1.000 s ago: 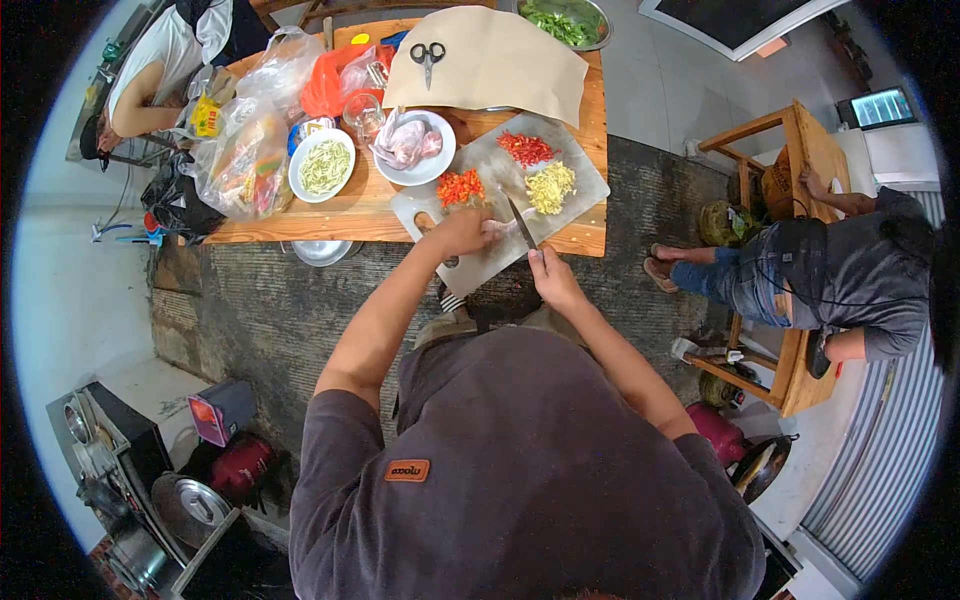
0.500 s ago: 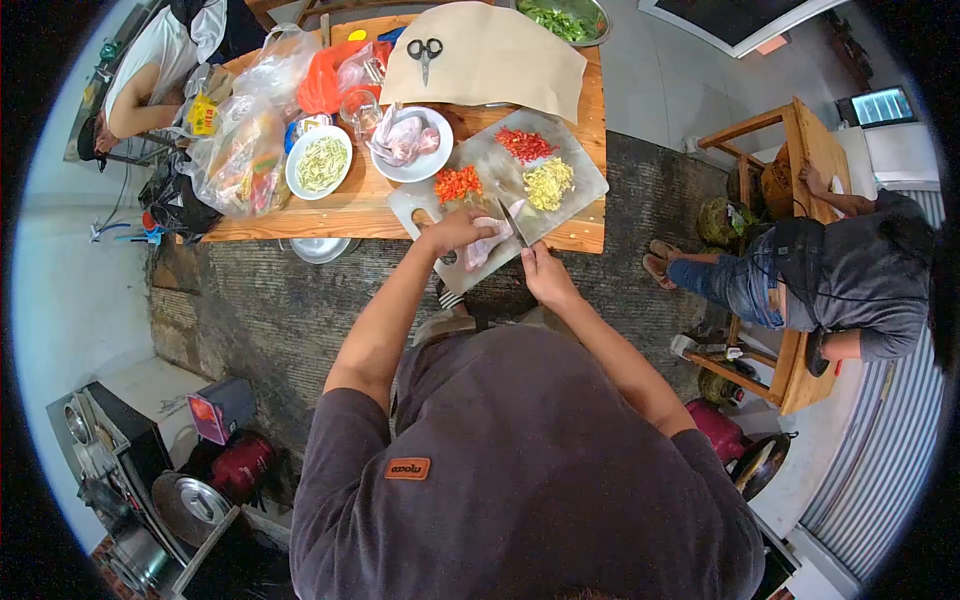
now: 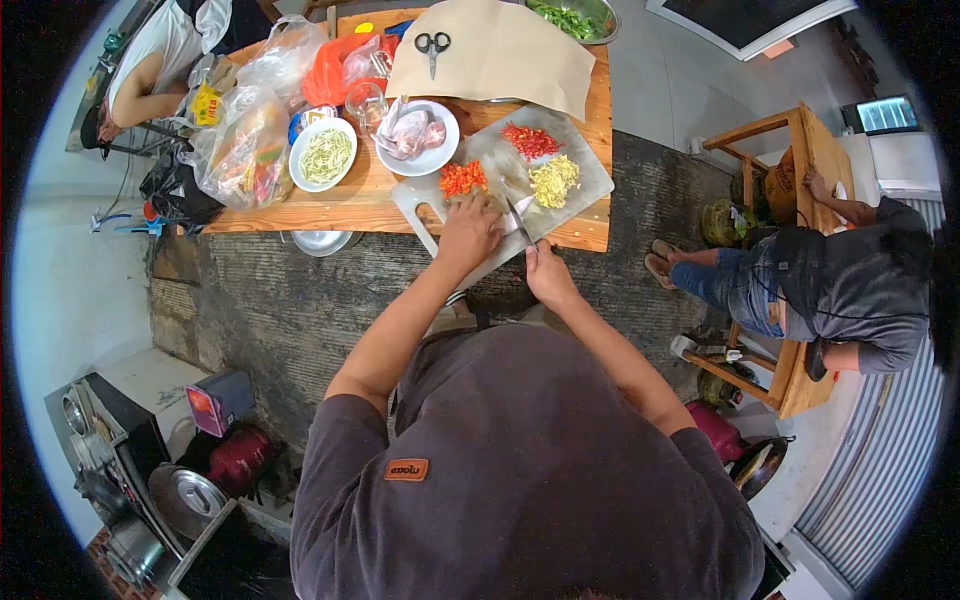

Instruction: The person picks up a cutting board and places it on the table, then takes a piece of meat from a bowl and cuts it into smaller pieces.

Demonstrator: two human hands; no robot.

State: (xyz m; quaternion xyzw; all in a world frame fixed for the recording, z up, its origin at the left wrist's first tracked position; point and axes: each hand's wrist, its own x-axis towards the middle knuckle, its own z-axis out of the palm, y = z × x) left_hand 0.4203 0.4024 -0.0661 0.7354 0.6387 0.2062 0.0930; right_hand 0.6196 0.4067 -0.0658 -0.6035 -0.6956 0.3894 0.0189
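My right hand (image 3: pixel 550 275) grips a knife (image 3: pixel 521 224) by its handle, its blade angled up and left over the grey cutting board (image 3: pixel 578 190). Fingers of my left hand (image 3: pixel 472 228) are bent down over a pale piece of raw chicken (image 3: pixel 508 221) beside the blade; most of the piece is hidden under the hand. Diced orange-red pepper (image 3: pixel 462 179) lies just beyond my left fingers. Farther up the board are chopped red pepper (image 3: pixel 529 141) and a pile of chopped yellowish bits (image 3: pixel 553 181).
Behind the board stand a white bowl of raw chicken (image 3: pixel 447 158) and a bowl of pale green shreds (image 3: pixel 326 155). Scissors (image 3: pixel 432 46) lie on brown paper (image 3: pixel 510 50). Plastic bags (image 3: pixel 240 150) crowd the left. One person works at a side table (image 3: pixel 815 180); another is upper left.
My left hand has shifted right and slightly up, covering more of the chicken piece next to the blade. My right hand stays nearly in place with the knife.
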